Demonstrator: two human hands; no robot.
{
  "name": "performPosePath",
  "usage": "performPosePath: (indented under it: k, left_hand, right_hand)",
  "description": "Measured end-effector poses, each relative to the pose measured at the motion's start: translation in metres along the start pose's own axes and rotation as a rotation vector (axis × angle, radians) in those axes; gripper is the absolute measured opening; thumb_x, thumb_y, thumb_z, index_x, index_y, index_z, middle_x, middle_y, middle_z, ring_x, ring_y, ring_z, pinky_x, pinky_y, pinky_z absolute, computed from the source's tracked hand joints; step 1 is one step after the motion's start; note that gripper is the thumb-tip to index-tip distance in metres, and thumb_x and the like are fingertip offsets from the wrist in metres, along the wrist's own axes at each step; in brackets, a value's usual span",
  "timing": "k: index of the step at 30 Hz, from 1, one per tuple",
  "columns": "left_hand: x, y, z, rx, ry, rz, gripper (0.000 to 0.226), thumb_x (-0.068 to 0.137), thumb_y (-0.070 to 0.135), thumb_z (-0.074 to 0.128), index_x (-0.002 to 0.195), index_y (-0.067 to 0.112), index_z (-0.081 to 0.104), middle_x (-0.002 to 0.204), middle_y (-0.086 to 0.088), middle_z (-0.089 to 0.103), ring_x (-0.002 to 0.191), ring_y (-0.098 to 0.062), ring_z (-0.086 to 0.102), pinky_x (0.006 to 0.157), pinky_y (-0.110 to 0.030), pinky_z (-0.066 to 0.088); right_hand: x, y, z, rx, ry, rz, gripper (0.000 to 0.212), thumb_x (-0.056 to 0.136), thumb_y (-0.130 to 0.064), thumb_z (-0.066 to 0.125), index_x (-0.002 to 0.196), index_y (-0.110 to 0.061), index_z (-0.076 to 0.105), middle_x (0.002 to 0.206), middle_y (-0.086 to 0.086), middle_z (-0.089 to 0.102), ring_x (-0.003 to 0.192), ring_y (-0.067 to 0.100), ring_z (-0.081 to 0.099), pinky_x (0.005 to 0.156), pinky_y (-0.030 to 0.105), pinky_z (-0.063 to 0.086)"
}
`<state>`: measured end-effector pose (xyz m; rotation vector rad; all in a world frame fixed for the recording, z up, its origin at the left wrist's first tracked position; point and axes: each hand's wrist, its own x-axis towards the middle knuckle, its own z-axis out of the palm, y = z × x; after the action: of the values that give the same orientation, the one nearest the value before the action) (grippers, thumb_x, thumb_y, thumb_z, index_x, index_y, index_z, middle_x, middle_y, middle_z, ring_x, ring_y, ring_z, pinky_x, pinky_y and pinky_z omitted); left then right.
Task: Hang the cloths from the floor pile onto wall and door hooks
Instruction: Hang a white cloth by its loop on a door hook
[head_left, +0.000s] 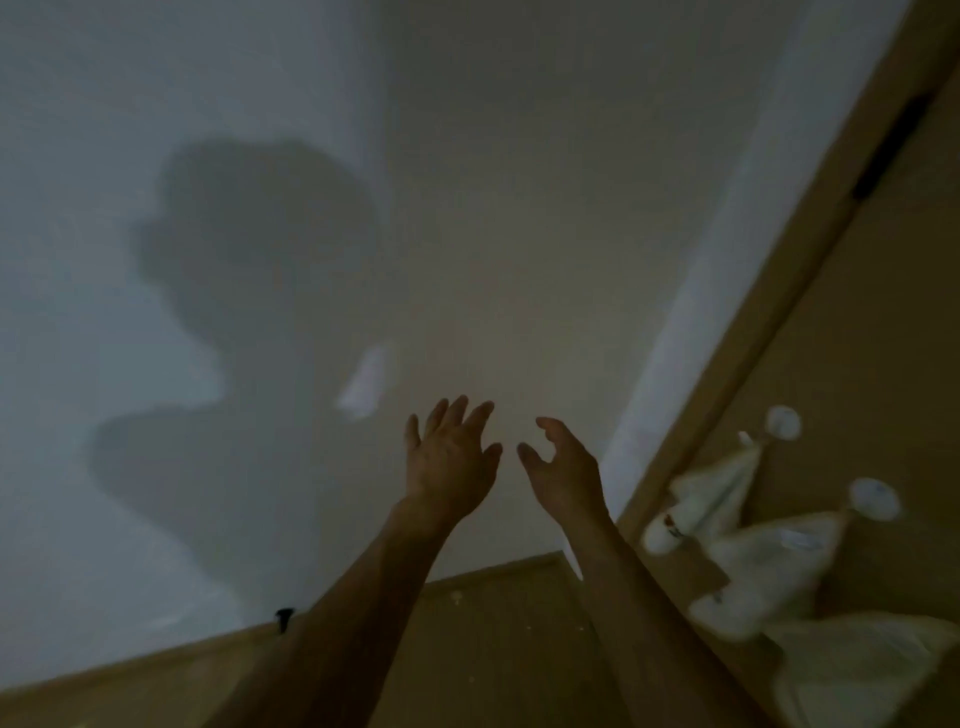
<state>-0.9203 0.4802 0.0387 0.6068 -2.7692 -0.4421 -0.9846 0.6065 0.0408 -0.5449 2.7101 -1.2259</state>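
Hands are empty: left hand (449, 462) spread, right hand (563, 467) loosely curled, both near the wall hook (363, 384). Cloths (769, 561) already hang from door hooks (783, 422). Floor pile is out of view; perhaps more remains.

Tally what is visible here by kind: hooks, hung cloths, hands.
Hooks: 3, a wall hook and door hooks
Hung cloths: 3
Hands: 2, left hand, right hand, both empty
Total: 8
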Motion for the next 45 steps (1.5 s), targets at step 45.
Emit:
performPosePath:
  k: [45]
  left_hand:
    - [-0.488,-0.594,-0.316,0.187,0.594,-1.408,0.061,0.095,0.054,0.044,0.149,0.038,0.02,0.158,0.003,0.024,0.148,-0.02,0.012,0.117,-0.057,0.004]
  right_hand:
    - [-0.414,-0.507,0.564,0.102,-0.98,-0.932,0.056,0.092,-0.041,0.059,0.142,-0.031,0.038,0.148,-0.007,0.041,0.134,0.015,0.041,0.107,0.035,0.037]
